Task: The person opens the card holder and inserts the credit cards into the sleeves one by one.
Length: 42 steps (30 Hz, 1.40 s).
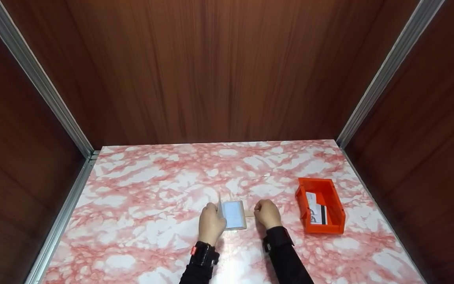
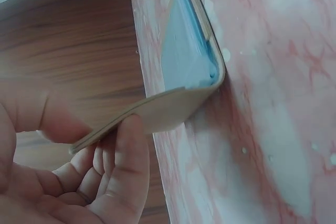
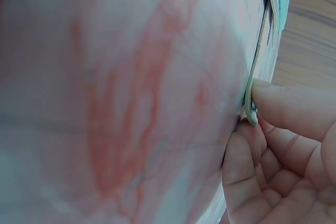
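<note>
Pinching card holder (image 1: 235, 215) flap: L hand (image 1: 211, 224); R hand (image 1: 267, 213) grips edge.

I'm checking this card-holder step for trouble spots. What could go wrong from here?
1. The left hand lifts one flap of the card holder by a thin edge pinch; that grip may slip and the flap snap shut.
2. The right hand pinches only the opposite edge, so the holder could slide on the smooth table.
3. The blue card sits exposed in the open holder and might slide out.
</note>
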{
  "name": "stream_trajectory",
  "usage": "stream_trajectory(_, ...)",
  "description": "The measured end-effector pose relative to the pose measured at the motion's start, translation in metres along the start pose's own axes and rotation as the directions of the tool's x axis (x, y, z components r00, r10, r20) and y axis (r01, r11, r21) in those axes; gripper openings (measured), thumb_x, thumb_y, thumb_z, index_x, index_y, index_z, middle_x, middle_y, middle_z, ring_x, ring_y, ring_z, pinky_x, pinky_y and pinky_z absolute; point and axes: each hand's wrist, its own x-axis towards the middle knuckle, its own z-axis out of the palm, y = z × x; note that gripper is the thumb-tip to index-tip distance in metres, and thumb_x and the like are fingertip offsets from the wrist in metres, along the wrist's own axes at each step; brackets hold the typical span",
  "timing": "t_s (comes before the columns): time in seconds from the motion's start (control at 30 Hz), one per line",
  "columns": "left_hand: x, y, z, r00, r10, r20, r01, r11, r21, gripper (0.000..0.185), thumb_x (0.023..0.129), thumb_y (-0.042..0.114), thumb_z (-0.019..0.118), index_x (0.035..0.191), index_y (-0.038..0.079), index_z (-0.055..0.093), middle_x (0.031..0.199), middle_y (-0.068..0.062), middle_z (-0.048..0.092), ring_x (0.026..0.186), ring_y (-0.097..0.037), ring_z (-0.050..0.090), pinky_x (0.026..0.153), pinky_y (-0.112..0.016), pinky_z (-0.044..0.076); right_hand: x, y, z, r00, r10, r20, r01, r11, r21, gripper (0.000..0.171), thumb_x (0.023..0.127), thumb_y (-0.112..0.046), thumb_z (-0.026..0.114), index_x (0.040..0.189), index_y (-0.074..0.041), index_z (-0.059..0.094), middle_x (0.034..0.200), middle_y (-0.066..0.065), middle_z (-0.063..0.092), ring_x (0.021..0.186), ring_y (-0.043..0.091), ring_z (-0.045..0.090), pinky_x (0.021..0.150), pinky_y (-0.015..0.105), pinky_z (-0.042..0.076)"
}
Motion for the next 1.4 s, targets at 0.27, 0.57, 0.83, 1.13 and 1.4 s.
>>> stream_trajectory(0.27, 0.000, -0.011, -0.006, 1.000, -0.016, -0.018, 0.015, 0.999, -0.035, 0.016, 0.081, -0.002, 0.064, 0.077, 0.004, 0.050, 0.068, -0.007, 0.051, 0.062, -0.027, 0.054, 0.063, -0.046, 0.047, 0.001, 0.001, 0.000, 1.000, 0.003, 0.015, -0.003, 1.000, 0.001, 0.010, 0.072, -0.001, 0.071, 0.074, -0.008, 0.063, 0.078, 0.008, 0.060, 0.074, 0.030, 0.060, 0.072, 0.045, 0.049)
stream_trajectory(0.57, -0.002, -0.026, -0.009, 0.999, -0.019, -0.043, 0.018, 1.000, -0.026, 0.016, 0.080, 0.002, 0.067, 0.077, 0.002, 0.051, 0.066, -0.006, 0.050, 0.059, -0.026, 0.052, 0.060, -0.046, 0.047, 0.001, 0.002, 0.000, 1.000, 0.006, 0.018, -0.006, 1.000, 0.007, 0.009, 0.074, 0.000, 0.070, 0.075, -0.007, 0.064, 0.077, 0.007, 0.060, 0.075, 0.030, 0.060, 0.072, 0.044, 0.049)
stream_trajectory(0.83, -0.004, -0.038, -0.012, 0.993, -0.115, 0.017, 0.116, 0.993, -0.025, 0.028, 0.064, -0.009, 0.071, 0.085, -0.001, 0.054, 0.073, -0.009, 0.055, 0.067, -0.028, 0.056, 0.069, -0.047, 0.050, 0.000, 0.002, 0.000, 1.000, 0.008, 0.009, -0.008, 1.000, 0.002, 0.011, 0.073, 0.000, 0.070, 0.074, -0.008, 0.062, 0.079, 0.008, 0.060, 0.075, 0.030, 0.060, 0.072, 0.044, 0.049)
stream_trajectory(1.13, -0.004, -0.043, -0.014, 0.986, -0.164, 0.041, 0.162, 0.986, 0.038, 0.026, 0.065, -0.010, 0.067, 0.088, -0.004, 0.057, 0.077, -0.013, 0.058, 0.073, -0.031, 0.060, 0.072, -0.048, 0.051, -0.001, 0.002, 0.000, 1.000, -0.009, -0.004, 0.009, 1.000, 0.003, 0.010, 0.072, 0.000, 0.069, 0.073, -0.008, 0.062, 0.078, 0.008, 0.061, 0.074, 0.030, 0.060, 0.071, 0.045, 0.049)
stream_trajectory(1.4, -0.002, -0.046, -0.016, 0.980, -0.188, 0.060, 0.184, 0.980, 0.076, 0.024, 0.066, -0.009, 0.064, 0.090, -0.006, 0.059, 0.082, -0.019, 0.060, 0.078, -0.037, 0.062, 0.076, -0.051, 0.051, -0.001, 0.000, -0.001, 0.999, -0.037, -0.014, 0.037, 0.999, 0.012, 0.008, 0.073, 0.000, 0.068, 0.073, -0.006, 0.063, 0.078, 0.008, 0.062, 0.074, 0.031, 0.061, 0.072, 0.045, 0.049)
